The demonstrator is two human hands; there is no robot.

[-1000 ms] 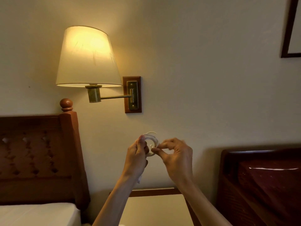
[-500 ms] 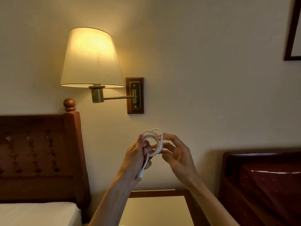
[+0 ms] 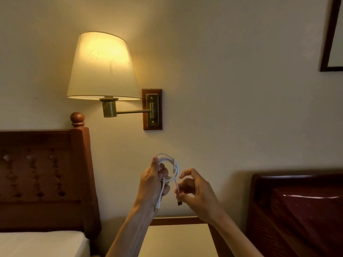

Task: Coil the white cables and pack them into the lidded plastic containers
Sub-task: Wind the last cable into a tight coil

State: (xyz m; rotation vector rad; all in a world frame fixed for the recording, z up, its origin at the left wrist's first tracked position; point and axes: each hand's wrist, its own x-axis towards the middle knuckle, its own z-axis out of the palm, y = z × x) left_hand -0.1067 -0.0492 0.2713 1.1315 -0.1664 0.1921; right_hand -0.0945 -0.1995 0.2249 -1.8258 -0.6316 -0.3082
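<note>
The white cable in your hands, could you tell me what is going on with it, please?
A person is coiling a white cable in mid-air in front of the wall, below a lit wall lamp. The left hand grips the bundled loops, with one plug end hanging below it. The right hand pinches the other loose end just under the coil. No container is in view.

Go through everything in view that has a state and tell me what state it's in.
wall lamp: lit
white cable: coiled in loops, both ends hanging loose
left hand: grips the coil
right hand: pinches one cable end near its plug
containers: none in view
</note>
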